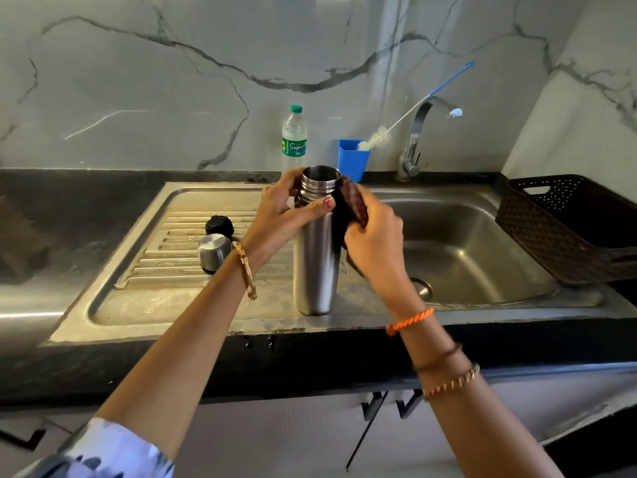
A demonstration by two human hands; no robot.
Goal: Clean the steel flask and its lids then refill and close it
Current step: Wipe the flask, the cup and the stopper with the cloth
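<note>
1. Head view: I see the flask [315, 267] upright, uncapped, on the steel drainboard [144, 301] at the sink's [482, 236] left edge.
2. Left hand [286, 215] grips the flask's threaded neck, thumb across the front.
3. Right hand [374, 236] pinches a dark cloth [351, 205], pressed to the flask's right side near the neck.
4. Black lid [219, 225] and steel cap [213, 251] sit together on the drainboard ribs, left of the flask.
5. Behind, on the worktop [69, 208]: water bottle [294, 139], blue cup [352, 160] holding a brush [375, 138], tap [418, 139]. Dark basket [565, 229] on the right.
</note>
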